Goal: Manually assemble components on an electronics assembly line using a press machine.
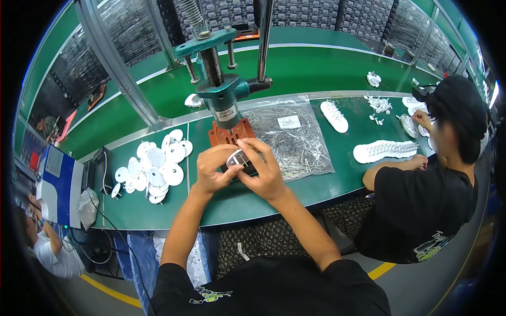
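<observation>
Between my two hands is a small white disc [238, 158] with thin metal pins standing on its face. My left hand [210, 167] pinches its left side. The fingertips of my right hand [265, 173] close on the pins and the right side. Just beyond my fingers stands a green hand press [224, 100] on an orange-red base [245, 131]. A dark block under the disc is mostly hidden by my hands. To the right, a clear plastic bag [308, 152] full of thin metal pins lies flat, its near left edge close to my right hand.
A loose pile of white discs [173, 174] lies left of the press. White parts form a row [385, 151] and a short stack [334, 117] at right, near small white pieces [378, 104]. A co-worker [421, 195] sits at right. A blue-and-white machine [60, 181] stands far left.
</observation>
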The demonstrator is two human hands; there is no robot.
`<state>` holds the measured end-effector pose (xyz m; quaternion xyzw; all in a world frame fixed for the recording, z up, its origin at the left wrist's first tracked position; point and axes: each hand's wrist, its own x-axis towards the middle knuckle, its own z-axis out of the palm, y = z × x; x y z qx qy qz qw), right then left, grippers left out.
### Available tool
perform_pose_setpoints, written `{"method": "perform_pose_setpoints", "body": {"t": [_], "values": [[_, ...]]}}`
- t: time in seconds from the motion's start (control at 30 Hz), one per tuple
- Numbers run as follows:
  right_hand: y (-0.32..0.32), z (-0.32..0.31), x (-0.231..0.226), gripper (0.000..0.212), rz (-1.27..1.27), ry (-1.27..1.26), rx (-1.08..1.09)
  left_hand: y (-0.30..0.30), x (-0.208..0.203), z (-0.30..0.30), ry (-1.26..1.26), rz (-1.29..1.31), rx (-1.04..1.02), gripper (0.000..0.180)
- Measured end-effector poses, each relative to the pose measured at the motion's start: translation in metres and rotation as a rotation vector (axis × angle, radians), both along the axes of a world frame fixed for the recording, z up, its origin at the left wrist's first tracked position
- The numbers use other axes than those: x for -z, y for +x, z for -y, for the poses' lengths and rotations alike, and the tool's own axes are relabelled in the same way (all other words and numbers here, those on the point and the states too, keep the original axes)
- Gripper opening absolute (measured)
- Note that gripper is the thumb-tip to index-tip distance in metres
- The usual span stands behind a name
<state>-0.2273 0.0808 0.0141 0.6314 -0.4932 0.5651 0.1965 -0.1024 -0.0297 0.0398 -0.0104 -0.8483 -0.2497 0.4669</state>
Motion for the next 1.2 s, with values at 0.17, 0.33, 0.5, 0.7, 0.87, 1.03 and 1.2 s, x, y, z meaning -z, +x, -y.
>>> {"method": "perform_pose_setpoints", "body": {"t": [0.17,0.33,0.5,0.7,0.87,1.03,1.2], "values": [[0.018,-0.023,0.007,0.073,0.293,0.058,0.07,-0.008,0.003,-0.013,0.046,0.021,0.101,0.032],[0.01,-0.036,0.003,0.073,0.402,0.006,0.214,-0.013,0.001,-0.034,0.104,0.16,0.19,0.054],[-0.084,-0.052,-0.014,0.066,0.637,-0.016,0.477,-0.008,0.013,-0.012,-0.121,0.009,0.084,0.042],[-0.205,-0.085,0.026,0.052,0.536,0.361,0.862,-0.008,0.015,0.007,0.032,-0.103,-0.344,0.067],[-0.214,-0.083,0.04,0.053,0.5,0.481,0.962,-0.019,0.028,0.008,0.41,0.044,-0.253,0.108],[-0.226,-0.087,0.047,0.054,0.472,0.494,0.91,-0.024,0.034,0.009,0.375,0.102,-0.322,0.105],[-0.225,-0.088,0.047,0.055,0.48,0.505,0.853,-0.027,0.034,0.01,0.608,0.118,-0.277,0.103]]}}
